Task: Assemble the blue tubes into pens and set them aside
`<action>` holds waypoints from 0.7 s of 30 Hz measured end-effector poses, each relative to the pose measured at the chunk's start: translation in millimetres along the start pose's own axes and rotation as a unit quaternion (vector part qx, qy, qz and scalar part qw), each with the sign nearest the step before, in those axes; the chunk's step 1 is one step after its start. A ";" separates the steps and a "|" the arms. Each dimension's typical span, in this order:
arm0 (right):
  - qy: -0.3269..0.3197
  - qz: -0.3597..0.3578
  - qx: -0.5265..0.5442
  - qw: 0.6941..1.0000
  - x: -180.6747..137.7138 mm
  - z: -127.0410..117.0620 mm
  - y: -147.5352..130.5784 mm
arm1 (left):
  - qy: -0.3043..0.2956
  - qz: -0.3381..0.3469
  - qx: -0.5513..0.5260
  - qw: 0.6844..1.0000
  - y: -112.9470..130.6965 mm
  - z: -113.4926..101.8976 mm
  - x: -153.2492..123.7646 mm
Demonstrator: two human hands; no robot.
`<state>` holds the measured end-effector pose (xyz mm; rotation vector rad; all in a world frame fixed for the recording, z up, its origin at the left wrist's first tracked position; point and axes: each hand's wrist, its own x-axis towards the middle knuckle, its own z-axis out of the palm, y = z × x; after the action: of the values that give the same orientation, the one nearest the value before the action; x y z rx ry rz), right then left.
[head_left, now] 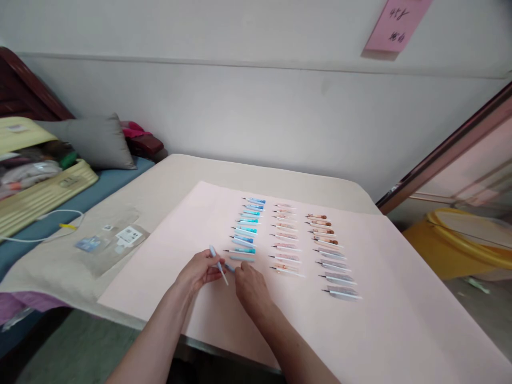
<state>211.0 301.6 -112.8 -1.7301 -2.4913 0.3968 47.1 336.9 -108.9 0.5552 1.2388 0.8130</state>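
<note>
My left hand [200, 270] is closed in a pinch on a thin light-blue pen [218, 265], held tilted just above a pink paper sheet [168, 256]. My right hand [248, 285] sits close beside it, fingers curled on a small blue piece [229, 267], perhaps the pen's cap. Just beyond my hands lies a column of blue pens [247, 229]. To its right run a column of pink-patterned pens [285, 234] and a column of brown and grey pens [330, 253].
The sheet covers a beige table [180, 170] against a white wall. Flat clear packets [108, 242] lie at the table's left. A bed with a grey pillow [96, 141] and a yellow case [44, 192] stands left; a yellow tub [460, 240] sits right.
</note>
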 end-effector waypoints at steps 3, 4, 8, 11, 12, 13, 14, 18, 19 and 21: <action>0.001 0.012 0.005 1.000 0.5 4.3 -0.4 | 0.008 -0.014 -0.013 1.000 -1.3 -0.6 1.0; 0.004 0.014 0.007 1.000 0.7 5.6 -0.3 | 0.009 -0.015 -0.016 1.000 -1.8 -0.8 1.5; 0.018 0.017 0.016 1.000 1.0 7.5 0.7 | 0.004 -0.019 -0.022 1.000 -3.6 -1.7 3.5; 0.019 0.023 0.026 0.999 1.0 5.0 2.1 | -0.003 -0.015 -0.034 0.999 -1.7 -1.4 2.4; 0.020 0.030 0.033 0.999 1.2 4.0 2.8 | -0.007 -0.011 -0.042 0.999 0.2 -1.0 1.2; 0.024 0.038 0.045 0.998 1.5 3.0 3.8 | -0.012 -0.006 -0.052 0.999 2.9 -0.4 -0.6; 0.030 0.047 0.063 0.996 1.9 2.2 4.9 | -0.018 -0.001 -0.063 0.998 6.2 0.3 -2.6; 0.101 0.074 0.213 0.969 5.0 -1.2 11.6 | -0.031 0.022 -0.122 0.992 21.2 2.6 -10.0; 0.114 0.079 0.262 0.955 5.8 -2.7 13.5 | -0.028 0.030 -0.138 0.990 24.2 2.7 -10.6; 0.121 0.089 0.343 0.927 6.2 -7.4 16.9 | -0.005 0.044 -0.170 0.984 28.4 1.9 -9.8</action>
<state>225.7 314.1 -110.5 -1.5715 -1.7224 0.8803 41.1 346.5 -81.0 0.3365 1.0420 1.0695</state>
